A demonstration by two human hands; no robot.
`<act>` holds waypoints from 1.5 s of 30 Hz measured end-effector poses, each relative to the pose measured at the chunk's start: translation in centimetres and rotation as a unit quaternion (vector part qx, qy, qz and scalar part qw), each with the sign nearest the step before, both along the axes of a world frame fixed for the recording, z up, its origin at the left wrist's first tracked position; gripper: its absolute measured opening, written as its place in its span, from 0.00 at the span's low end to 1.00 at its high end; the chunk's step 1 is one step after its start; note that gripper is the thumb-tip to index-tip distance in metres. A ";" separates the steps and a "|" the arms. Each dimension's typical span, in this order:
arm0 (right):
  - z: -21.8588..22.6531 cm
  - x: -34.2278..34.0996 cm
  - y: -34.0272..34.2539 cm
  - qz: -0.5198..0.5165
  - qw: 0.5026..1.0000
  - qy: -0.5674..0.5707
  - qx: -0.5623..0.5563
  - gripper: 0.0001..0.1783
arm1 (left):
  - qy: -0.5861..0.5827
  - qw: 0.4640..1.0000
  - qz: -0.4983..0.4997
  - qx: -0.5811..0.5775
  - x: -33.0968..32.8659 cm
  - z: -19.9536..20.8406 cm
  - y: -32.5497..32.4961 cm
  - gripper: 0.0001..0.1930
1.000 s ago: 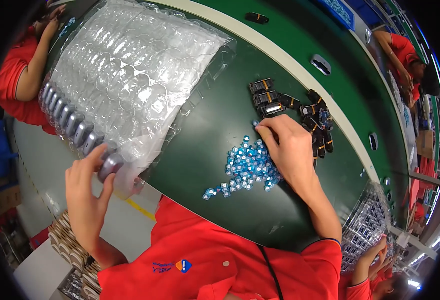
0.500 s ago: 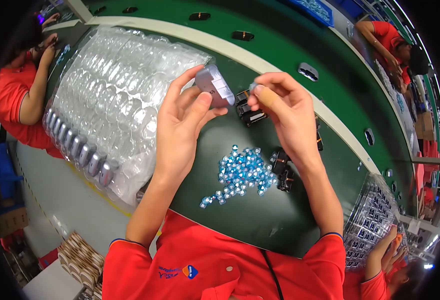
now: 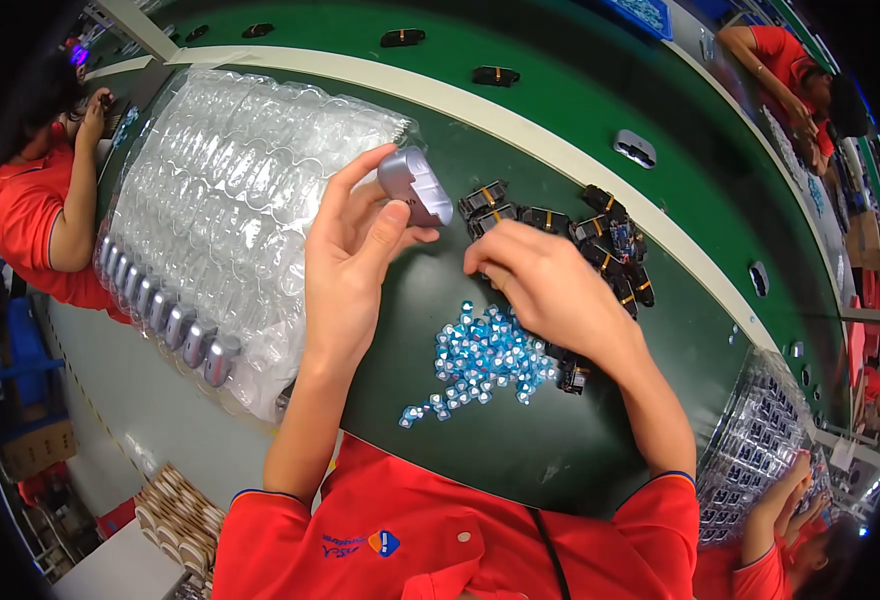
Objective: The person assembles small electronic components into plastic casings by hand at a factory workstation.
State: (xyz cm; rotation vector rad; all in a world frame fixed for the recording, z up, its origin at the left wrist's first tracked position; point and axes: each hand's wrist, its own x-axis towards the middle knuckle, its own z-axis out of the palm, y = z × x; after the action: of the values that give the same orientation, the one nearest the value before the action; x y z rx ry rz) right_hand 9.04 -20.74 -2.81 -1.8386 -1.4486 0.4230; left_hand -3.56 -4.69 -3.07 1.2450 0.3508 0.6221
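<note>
A silver-grey plastic case shell [image 3: 417, 188] is held up by my left hand [image 3: 348, 260], the thumb on its lower side and the fingers behind it. Its pale hollow side faces right. My right hand [image 3: 552, 285] is curled with its back to the camera, over the table between the black parts and the small blue pieces. The fingertips are pressed together, and whatever they hold is hidden. Below them a loose pile of small blue pieces with white centres [image 3: 480, 358] lies on the dark green table [image 3: 440, 470]. Several black parts with amber strips [image 3: 544, 220] lie beyond the hand.
A clear plastic blister tray [image 3: 230, 180] covers the left, with several grey shells [image 3: 182, 322] along its near edge. A pale rail [image 3: 480, 103] separates the table from a green belt [image 3: 560, 80] carrying black parts and a grey shell [image 3: 635, 149]. Co-workers in red sit around.
My right hand has come down from beside the shell toward the blue pile, its fingers turned downward. The left hand with the shell has shifted slightly left and lower. Belt items moved right.
</note>
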 end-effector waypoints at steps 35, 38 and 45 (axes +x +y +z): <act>-0.1 0.0 2.5 -0.152 0.981 -0.001 0.117 0.08 | 0.129 0.977 -0.150 -0.084 -0.2 -0.2 -0.3 0.20; -0.3 0.2 2.4 -0.127 0.987 0.009 0.098 0.08 | 0.129 0.977 -0.148 -0.079 -0.4 -0.4 -0.3 0.20; 0.2 0.0 2.2 -0.103 0.993 -0.002 0.062 0.09 | 0.132 0.977 -0.155 -0.056 -0.4 -0.1 -0.6 0.21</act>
State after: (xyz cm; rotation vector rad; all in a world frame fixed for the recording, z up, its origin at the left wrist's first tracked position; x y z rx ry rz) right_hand 9.00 -18.59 -2.61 -1.8662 -1.2431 0.2222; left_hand -3.94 -5.33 -3.22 1.2440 0.3961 0.1661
